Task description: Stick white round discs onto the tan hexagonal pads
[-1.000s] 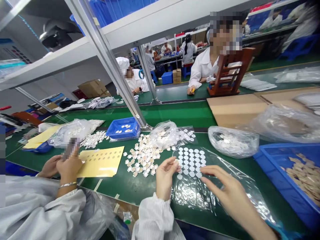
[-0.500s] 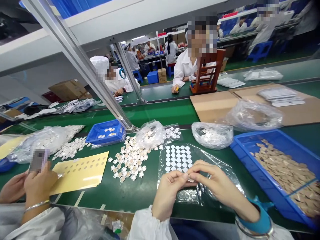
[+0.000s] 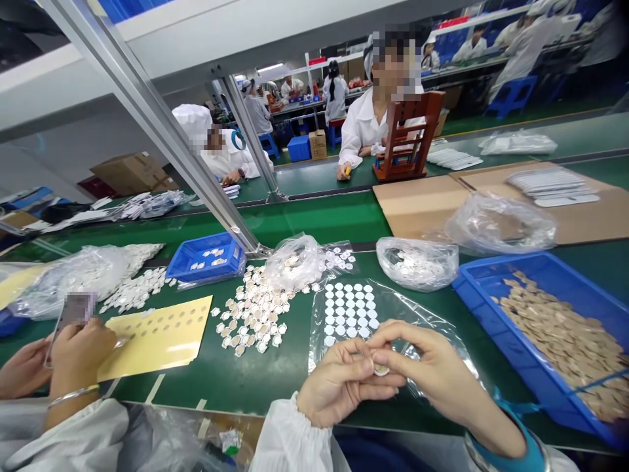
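Both hands meet at the near edge of the green table [image 3: 275, 380]. The left hand [image 3: 339, 387] and right hand [image 3: 432, 373] are pressed together, fingertips pinching one small round disc [image 3: 380, 369] between them, just above the clear sheet [image 3: 393, 308] that carries rows of white round stickers [image 3: 350, 311]. So the disc is up off the table, held by both hands at once.

How far along? Judging by the layout, well underway but far from over. The blue bin [image 3: 496, 328] on the right holds a deep heap of tan discs, which looks like finished pieces. Left of the sheet, a loose spread of pale discs [image 3: 255, 314] waits on the table, and most sticker rows are full, with only a few gaps at the near edge. Plenty left, then.

Beyond lie filmy bags [image 3: 417, 262] of more parts and a small blue tray [image 3: 206, 259]. At far left a co-worker's hands [image 3: 78, 347] sit over a yellow punched card [image 3: 157, 334].

Writing? None readable: nothing on the sheet, the bins or the bags can be made out.
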A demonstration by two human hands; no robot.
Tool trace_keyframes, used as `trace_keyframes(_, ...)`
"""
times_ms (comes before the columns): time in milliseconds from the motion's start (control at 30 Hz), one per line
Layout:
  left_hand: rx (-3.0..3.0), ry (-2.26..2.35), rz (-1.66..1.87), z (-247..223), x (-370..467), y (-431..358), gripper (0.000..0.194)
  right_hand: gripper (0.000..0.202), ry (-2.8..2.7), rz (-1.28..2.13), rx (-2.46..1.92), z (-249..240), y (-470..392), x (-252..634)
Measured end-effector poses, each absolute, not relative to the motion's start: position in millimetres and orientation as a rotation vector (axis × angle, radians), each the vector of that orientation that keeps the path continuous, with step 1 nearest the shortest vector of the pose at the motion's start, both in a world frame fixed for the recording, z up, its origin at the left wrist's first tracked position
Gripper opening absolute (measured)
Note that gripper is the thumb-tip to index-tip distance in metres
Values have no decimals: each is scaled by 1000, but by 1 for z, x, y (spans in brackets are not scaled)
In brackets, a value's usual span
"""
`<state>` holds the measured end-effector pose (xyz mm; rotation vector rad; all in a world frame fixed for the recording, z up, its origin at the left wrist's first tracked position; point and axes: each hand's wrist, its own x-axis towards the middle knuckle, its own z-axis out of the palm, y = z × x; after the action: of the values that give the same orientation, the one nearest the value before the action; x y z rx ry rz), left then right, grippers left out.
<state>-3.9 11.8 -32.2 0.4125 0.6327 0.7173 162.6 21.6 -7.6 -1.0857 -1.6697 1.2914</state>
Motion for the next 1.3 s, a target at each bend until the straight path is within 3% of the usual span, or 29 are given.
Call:
trace_keyframes(67,423,626,739,-31,-3,11,30,10,-1634,1245,-1090,-9,19,161)
trace_keyframes(233,423,683,984,-17,3,5,25,13,-1664,653,-1004,-12,9,164)
trace_keyframes(367,438,730,1052,-4,8,-2,19,13,-1774,423,-957,-11,5,165)
trace_keyframes(1300,510,813,1132,6,15,-13,22,17,-1819,320,-866,-7,3,167)
